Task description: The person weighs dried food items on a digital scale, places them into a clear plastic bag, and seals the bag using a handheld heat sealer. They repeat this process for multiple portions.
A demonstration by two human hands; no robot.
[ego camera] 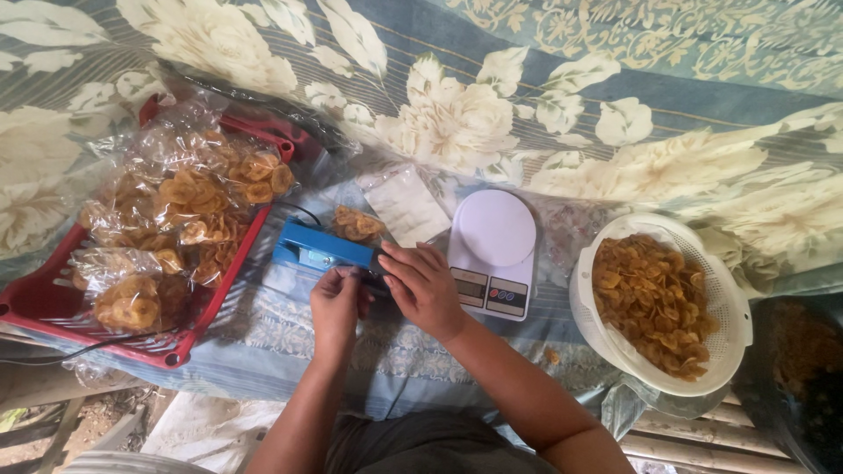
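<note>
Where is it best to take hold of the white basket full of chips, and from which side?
Probably by the rim of the white basket, with both hands on opposite sides. It stands upright and full of chips; its mesh wall looks soft, and the rim is free all round.

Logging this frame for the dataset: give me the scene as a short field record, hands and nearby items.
left hand: at the near edge of the blue heat sealer, fingers curled
right hand: pressing on the sealer's right end
bag at sealer: clear bag of chips lying behind it
scale: white, pan bare, right of the hands
colander: white, full of loose chips, far right
red tray: left, piled with filled bags
surface: floral cloth
</note>
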